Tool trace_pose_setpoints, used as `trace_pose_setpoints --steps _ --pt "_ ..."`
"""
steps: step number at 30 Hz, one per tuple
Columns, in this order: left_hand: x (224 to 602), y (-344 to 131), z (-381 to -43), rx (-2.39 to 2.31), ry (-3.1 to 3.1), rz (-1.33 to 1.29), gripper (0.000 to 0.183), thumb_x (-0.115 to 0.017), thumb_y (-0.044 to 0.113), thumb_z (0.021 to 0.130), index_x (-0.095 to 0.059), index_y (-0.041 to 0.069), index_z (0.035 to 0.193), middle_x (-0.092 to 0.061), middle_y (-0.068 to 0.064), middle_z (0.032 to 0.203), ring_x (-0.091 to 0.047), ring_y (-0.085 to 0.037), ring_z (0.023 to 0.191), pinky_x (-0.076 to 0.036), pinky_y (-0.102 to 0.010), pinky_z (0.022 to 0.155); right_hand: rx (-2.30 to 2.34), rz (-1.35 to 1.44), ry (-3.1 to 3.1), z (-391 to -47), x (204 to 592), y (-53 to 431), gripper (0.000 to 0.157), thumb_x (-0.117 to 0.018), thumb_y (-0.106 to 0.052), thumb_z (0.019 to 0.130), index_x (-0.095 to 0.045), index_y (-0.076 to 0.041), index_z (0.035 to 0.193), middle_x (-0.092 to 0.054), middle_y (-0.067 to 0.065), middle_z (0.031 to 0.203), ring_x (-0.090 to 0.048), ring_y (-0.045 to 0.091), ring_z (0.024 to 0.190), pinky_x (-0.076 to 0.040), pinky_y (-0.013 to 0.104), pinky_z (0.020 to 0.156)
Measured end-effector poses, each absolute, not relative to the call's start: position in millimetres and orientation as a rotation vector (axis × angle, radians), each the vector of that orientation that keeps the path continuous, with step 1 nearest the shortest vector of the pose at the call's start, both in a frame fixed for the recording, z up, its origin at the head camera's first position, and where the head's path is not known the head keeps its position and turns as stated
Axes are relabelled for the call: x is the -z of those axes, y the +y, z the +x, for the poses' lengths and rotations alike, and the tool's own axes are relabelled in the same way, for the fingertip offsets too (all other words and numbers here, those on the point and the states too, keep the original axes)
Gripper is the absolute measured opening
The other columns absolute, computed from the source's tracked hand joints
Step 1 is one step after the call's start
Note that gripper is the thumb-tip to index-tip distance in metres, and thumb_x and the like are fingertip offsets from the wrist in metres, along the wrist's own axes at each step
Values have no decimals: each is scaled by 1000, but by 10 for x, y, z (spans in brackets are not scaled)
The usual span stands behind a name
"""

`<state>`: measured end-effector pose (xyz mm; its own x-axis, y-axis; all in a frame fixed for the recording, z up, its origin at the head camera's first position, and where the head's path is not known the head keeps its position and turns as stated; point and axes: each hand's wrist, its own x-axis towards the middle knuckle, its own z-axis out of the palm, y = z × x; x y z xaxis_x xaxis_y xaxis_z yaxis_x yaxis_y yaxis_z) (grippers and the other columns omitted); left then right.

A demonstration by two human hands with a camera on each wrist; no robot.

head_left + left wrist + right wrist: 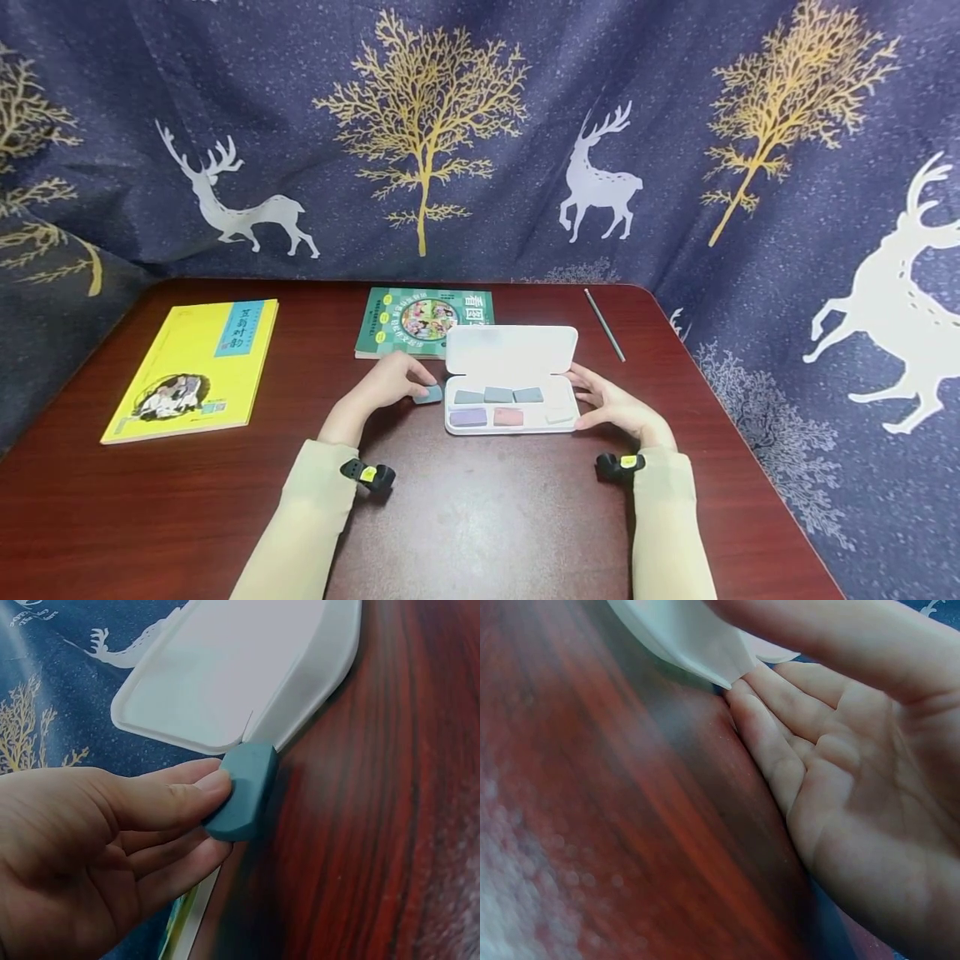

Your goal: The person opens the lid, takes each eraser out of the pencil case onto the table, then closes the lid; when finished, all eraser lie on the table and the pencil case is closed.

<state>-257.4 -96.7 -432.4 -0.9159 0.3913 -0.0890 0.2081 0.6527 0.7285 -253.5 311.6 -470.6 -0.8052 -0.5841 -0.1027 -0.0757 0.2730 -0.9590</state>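
My left hand (387, 380) pinches a teal eraser (244, 787) between thumb and fingers, just off the left end of an open white pencil case (512, 348). In the left wrist view the eraser's far end overlaps the case's corner; whether they touch I cannot tell. Teal erasers (498, 395) lie along the back of the case. In front of them sit a purple eraser (468, 417), a pink eraser (508, 416) and a white eraser (558, 413). My right hand (613, 406) holds the case's right end, thumb at the front corner and fingers behind.
A green book (390, 321) lies behind the case, partly covered by its raised lid. Far left on the dark red table (465, 533) is a yellow book (213, 358). A thin teal pencil (604, 325) lies at the back right. A patterned blue cloth (495, 208) hangs behind the table.
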Motion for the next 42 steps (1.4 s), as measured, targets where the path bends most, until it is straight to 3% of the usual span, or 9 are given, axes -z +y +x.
trace_pose_setpoints --steps 9,16,22,34,42 --pt "4364 -932 -2565 -1100 2641 459 16 -71 2 85 -76 2 100 -75 -11 99 -68 -22 90 -58 -36 78 1555 -608 2100 -2537 4702 3123 101 -76 -2 78 -11 -3 156 -21 28 158 -25 49 141 -41 13 99" --pt "4376 -904 -2565 -1074 2646 444 18 -71 4 86 -75 2 103 -73 -7 85 -58 -14 56 -51 -28 60 1535 -589 2117 -2535 4696 3129 102 -77 -3 78 -12 -4 156 -22 27 158 -25 49 142 -41 13 99" --pt "4381 -888 -2554 -1048 2667 424 19 -72 5 84 -75 3 103 -66 -3 69 -54 -13 51 -47 -26 58 1525 -586 2121 -2525 4686 3132 103 -77 -6 79 -10 -5 157 -22 28 157 -24 50 142 -41 13 99" --pt "4389 -873 -2541 -1016 2699 404 19 -72 9 86 -76 4 104 -72 -5 83 -56 -12 59 -48 -24 58 1524 -580 2123 -2523 4670 3125 103 -77 -5 78 -11 -5 157 -22 27 158 -25 49 142 -40 12 99" --pt "4381 -871 -2531 -981 2721 444 21 -72 10 86 -75 2 105 -75 -11 102 -67 -21 90 -55 -31 71 1529 -576 2119 -2509 4648 3123 104 -78 -6 77 -12 -5 157 -23 27 158 -25 49 142 -41 14 100"
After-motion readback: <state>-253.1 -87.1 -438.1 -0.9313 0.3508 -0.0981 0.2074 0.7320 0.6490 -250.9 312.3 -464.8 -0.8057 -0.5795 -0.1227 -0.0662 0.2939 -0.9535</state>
